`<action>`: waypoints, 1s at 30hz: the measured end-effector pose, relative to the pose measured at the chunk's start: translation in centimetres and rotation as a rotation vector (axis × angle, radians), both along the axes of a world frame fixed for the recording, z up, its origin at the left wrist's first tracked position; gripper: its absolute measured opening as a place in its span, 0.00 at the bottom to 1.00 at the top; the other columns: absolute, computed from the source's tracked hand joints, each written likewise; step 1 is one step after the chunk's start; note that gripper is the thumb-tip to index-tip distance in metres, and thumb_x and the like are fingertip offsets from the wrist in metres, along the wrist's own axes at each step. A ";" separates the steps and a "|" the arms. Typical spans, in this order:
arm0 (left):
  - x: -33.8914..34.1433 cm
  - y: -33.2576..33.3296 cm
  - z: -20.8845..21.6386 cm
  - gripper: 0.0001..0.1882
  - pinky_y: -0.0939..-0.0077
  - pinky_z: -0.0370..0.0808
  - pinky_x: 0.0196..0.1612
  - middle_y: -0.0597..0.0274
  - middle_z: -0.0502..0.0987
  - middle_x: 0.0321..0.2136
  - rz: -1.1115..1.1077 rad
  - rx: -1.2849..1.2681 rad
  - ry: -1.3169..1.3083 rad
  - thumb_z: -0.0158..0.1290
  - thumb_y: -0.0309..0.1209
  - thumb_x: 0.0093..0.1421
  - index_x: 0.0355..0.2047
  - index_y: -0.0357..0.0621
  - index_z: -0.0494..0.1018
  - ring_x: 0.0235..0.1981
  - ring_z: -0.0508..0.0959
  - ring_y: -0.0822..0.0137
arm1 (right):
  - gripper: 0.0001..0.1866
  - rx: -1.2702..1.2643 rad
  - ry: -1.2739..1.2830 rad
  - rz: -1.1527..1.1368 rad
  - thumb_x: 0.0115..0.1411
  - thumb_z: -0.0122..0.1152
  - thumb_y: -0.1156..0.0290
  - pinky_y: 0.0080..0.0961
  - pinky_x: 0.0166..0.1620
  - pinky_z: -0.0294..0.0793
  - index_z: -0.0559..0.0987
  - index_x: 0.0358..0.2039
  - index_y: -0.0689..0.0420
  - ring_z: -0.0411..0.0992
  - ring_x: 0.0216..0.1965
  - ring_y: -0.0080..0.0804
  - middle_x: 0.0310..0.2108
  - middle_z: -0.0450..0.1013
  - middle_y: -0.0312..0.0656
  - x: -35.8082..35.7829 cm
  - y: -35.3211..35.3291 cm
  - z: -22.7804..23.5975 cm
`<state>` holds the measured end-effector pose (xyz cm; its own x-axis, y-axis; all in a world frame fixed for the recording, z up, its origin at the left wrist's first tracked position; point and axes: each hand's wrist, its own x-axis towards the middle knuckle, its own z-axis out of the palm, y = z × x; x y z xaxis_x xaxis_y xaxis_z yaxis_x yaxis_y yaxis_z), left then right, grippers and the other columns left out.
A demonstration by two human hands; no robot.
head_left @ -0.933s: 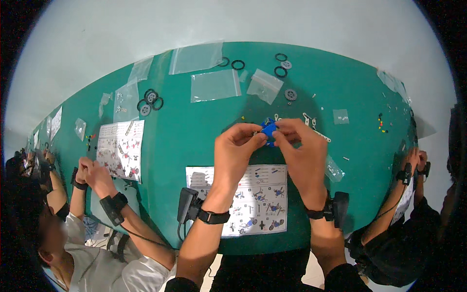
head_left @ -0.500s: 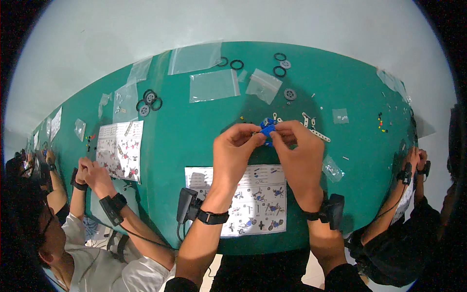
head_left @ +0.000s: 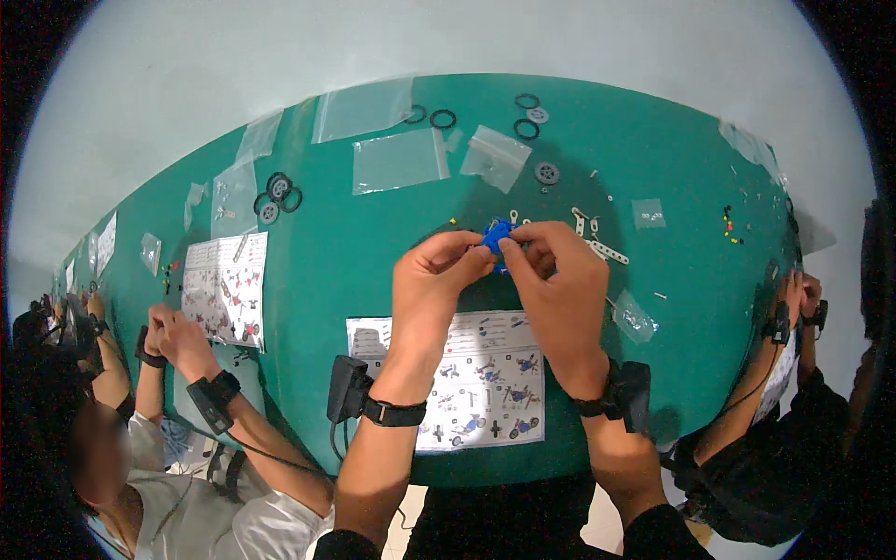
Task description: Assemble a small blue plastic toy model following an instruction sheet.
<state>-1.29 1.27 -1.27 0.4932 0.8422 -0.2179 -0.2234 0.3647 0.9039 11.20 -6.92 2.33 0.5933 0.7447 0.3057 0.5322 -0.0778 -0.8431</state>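
Small blue plastic pieces (head_left: 497,236) are pinched between the fingertips of both my hands above the middle of the table. My left hand (head_left: 431,291) grips them from the left, thumb and forefinger closed. From the other side my right hand (head_left: 566,287) holds them, its thumb pressed on the near face. Fingers cover much of the blue pieces, so their exact shape is hidden. Just beyond and to the right of my right hand lie cream perforated strips (head_left: 609,252). Below my hands is a printed instruction sheet (head_left: 495,411) with pictures of blue models.
Farther back lie a grey toothed wheel (head_left: 547,174), black rubber rings (head_left: 443,119) and clear plastic bags (head_left: 399,163). A small clear bag (head_left: 636,315) sits right of the sheet. Co-workers' hands (head_left: 180,338) are at the left, others (head_left: 799,294) at the right.
My hands have shifted slightly left with the blue pieces, which now show a broader flat face. The whole view has also moved a little.
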 end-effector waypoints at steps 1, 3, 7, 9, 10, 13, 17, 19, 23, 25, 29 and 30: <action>0.0 0.0 0.0 0.08 0.77 0.81 0.46 0.59 0.84 0.37 -0.007 0.006 0.002 0.61 0.22 0.64 0.43 0.34 0.81 0.38 0.84 0.70 | 0.08 0.012 -0.015 -0.002 0.58 0.71 0.73 0.29 0.31 0.75 0.81 0.37 0.60 0.77 0.26 0.34 0.29 0.77 0.43 0.1 0.0 0.0; 0.0 -0.1 0.1 0.08 0.78 0.81 0.46 0.59 0.84 0.37 -0.012 0.007 0.000 0.61 0.22 0.64 0.43 0.34 0.81 0.38 0.84 0.71 | 0.08 0.027 -0.026 -0.003 0.58 0.71 0.73 0.29 0.30 0.74 0.81 0.36 0.60 0.76 0.26 0.34 0.29 0.76 0.43 0.2 0.1 0.0; -0.1 -0.1 0.0 0.08 0.77 0.81 0.46 0.59 0.84 0.37 -0.011 -0.019 -0.029 0.61 0.22 0.64 0.43 0.35 0.81 0.38 0.84 0.71 | 0.07 0.036 -0.055 0.011 0.58 0.71 0.73 0.30 0.29 0.72 0.81 0.34 0.59 0.74 0.24 0.33 0.26 0.74 0.42 0.3 0.3 -0.3; -0.1 -0.1 0.1 0.08 0.77 0.81 0.46 0.59 0.84 0.37 -0.007 -0.026 -0.036 0.61 0.22 0.64 0.43 0.35 0.81 0.38 0.84 0.70 | 0.06 0.045 -0.057 0.021 0.58 0.71 0.73 0.31 0.28 0.71 0.81 0.33 0.59 0.73 0.24 0.33 0.26 0.73 0.41 0.3 0.4 -0.2; -0.1 -0.1 0.1 0.08 0.76 0.82 0.47 0.58 0.84 0.37 -0.001 -0.035 -0.046 0.61 0.21 0.64 0.43 0.35 0.81 0.38 0.84 0.70 | 0.06 0.021 -0.008 0.025 0.58 0.71 0.73 0.30 0.28 0.70 0.81 0.33 0.60 0.72 0.23 0.33 0.25 0.73 0.41 0.3 0.3 0.1; -0.1 -0.2 0.5 0.08 0.76 0.82 0.47 0.58 0.84 0.38 -0.007 -0.041 -0.031 0.61 0.21 0.64 0.44 0.35 0.81 0.38 0.84 0.70 | 0.06 0.003 0.032 0.030 0.58 0.71 0.73 0.30 0.28 0.69 0.81 0.32 0.60 0.72 0.23 0.32 0.25 0.72 0.41 0.4 0.4 0.2; -0.2 -0.2 0.5 0.08 0.76 0.82 0.47 0.57 0.84 0.38 -0.010 -0.040 -0.032 0.60 0.21 0.64 0.44 0.34 0.81 0.38 0.84 0.69 | 0.06 0.014 0.054 0.020 0.58 0.71 0.74 0.29 0.28 0.70 0.81 0.31 0.61 0.73 0.23 0.31 0.25 0.73 0.41 0.5 0.5 -0.2; -0.1 -0.1 0.5 0.08 0.75 0.83 0.47 0.56 0.84 0.39 -0.011 -0.047 -0.042 0.60 0.21 0.64 0.44 0.34 0.81 0.39 0.84 0.69 | 0.06 0.029 0.064 0.011 0.57 0.71 0.74 0.29 0.28 0.71 0.81 0.31 0.61 0.73 0.23 0.31 0.26 0.74 0.41 0.5 0.7 -0.5; -0.1 -0.1 0.5 0.08 0.74 0.83 0.48 0.56 0.84 0.39 -0.005 -0.049 -0.037 0.60 0.20 0.64 0.43 0.34 0.81 0.39 0.84 0.69 | 0.06 0.023 0.089 -0.003 0.57 0.71 0.74 0.29 0.29 0.72 0.81 0.30 0.61 0.74 0.24 0.31 0.26 0.75 0.42 0.3 0.7 -0.4; -0.1 -0.1 0.6 0.08 0.74 0.83 0.48 0.56 0.84 0.39 -0.007 -0.056 -0.040 0.60 0.20 0.64 0.43 0.34 0.81 0.39 0.84 0.69 | 0.06 0.027 0.087 -0.001 0.57 0.71 0.74 0.28 0.29 0.72 0.81 0.30 0.61 0.74 0.24 0.31 0.26 0.75 0.42 0.3 0.7 -0.4; -0.2 0.0 0.5 0.08 0.74 0.83 0.48 0.56 0.84 0.39 -0.003 -0.046 -0.054 0.60 0.20 0.64 0.43 0.34 0.81 0.39 0.84 0.68 | 0.06 0.002 0.073 0.016 0.57 0.71 0.75 0.27 0.29 0.71 0.81 0.31 0.61 0.73 0.24 0.29 0.26 0.74 0.41 0.3 0.6 -0.2; -0.3 0.0 0.4 0.08 0.74 0.83 0.48 0.56 0.84 0.39 -0.002 -0.054 -0.049 0.60 0.20 0.64 0.43 0.34 0.81 0.39 0.84 0.68 | 0.06 0.001 0.074 0.017 0.57 0.71 0.75 0.27 0.29 0.71 0.81 0.31 0.61 0.73 0.24 0.29 0.26 0.74 0.41 0.3 0.6 -0.3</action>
<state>-1.56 1.24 -0.82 0.5061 0.8288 -0.2387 -0.2660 0.4132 0.8709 11.48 -6.35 1.98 0.6015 0.7546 0.2623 0.4696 -0.0684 -0.8802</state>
